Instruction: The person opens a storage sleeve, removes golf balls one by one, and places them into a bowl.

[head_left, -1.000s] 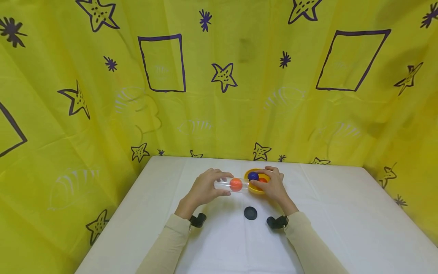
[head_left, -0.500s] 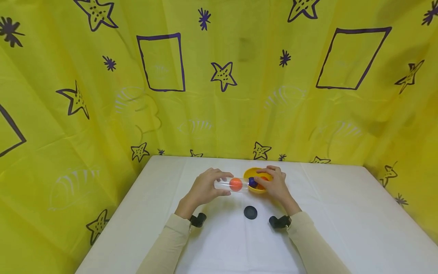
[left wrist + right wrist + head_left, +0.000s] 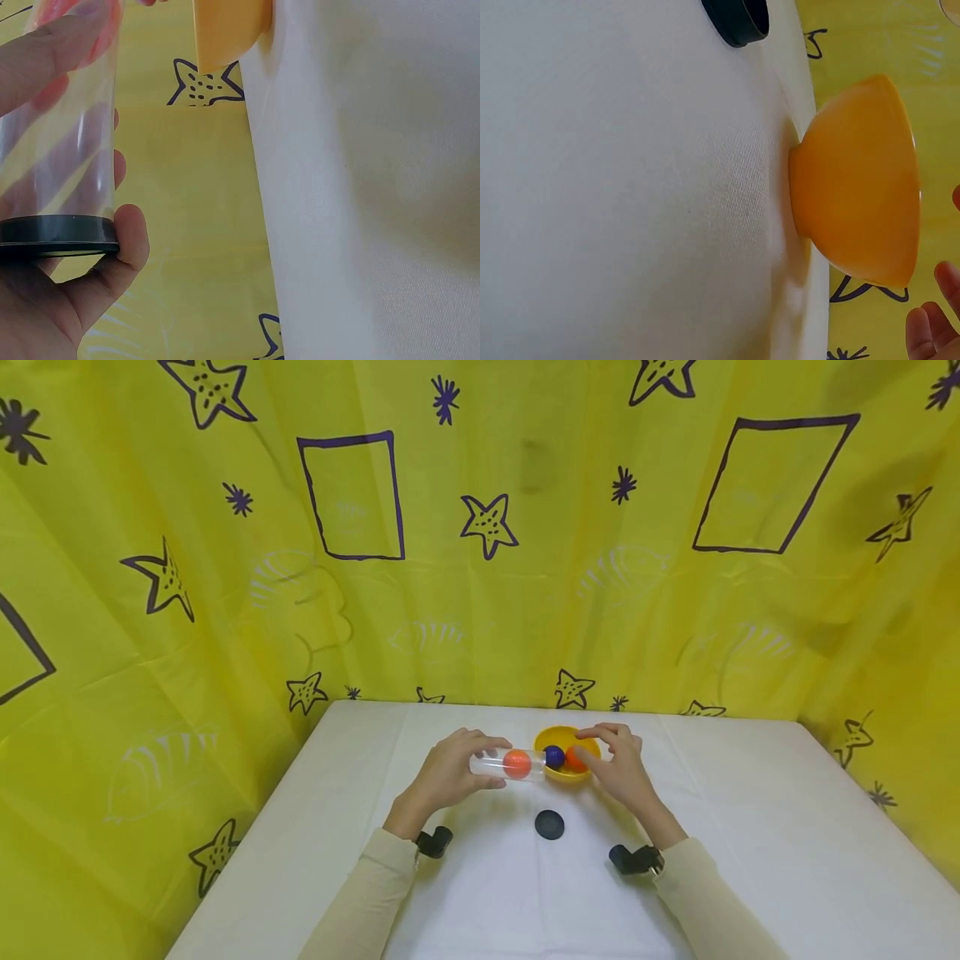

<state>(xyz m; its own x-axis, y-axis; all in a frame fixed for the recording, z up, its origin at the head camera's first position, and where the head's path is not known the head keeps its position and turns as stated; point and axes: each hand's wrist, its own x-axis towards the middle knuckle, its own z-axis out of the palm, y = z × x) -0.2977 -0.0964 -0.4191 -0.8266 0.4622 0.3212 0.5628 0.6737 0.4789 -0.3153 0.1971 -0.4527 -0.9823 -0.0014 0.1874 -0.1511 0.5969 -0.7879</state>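
My left hand (image 3: 450,770) holds a clear plastic tube (image 3: 487,764) sideways, with an orange ball (image 3: 517,764) inside it. The left wrist view shows a dark cap (image 3: 56,234) on the tube's near end and fingers around it. The tube's other end meets the left rim of a yellow bowl (image 3: 567,734). Within the bowl's outline lie a blue ball (image 3: 554,757), close to the tube's mouth, and an orange ball (image 3: 575,759). Over the bowl's right side is my right hand (image 3: 621,767), fingers spread; its thumb overlaps that orange ball, and contact is unclear.
A black round lid (image 3: 550,825) lies on the white-covered table (image 3: 480,893) in front of the bowl. Behind the table hangs a yellow patterned curtain (image 3: 435,602). Each wrist wears a small black camera.
My right hand has drawn back to the right from the blue ball, uncovering more of the orange one. The blue ball has shifted slightly lower. My left hand and tube stay put.
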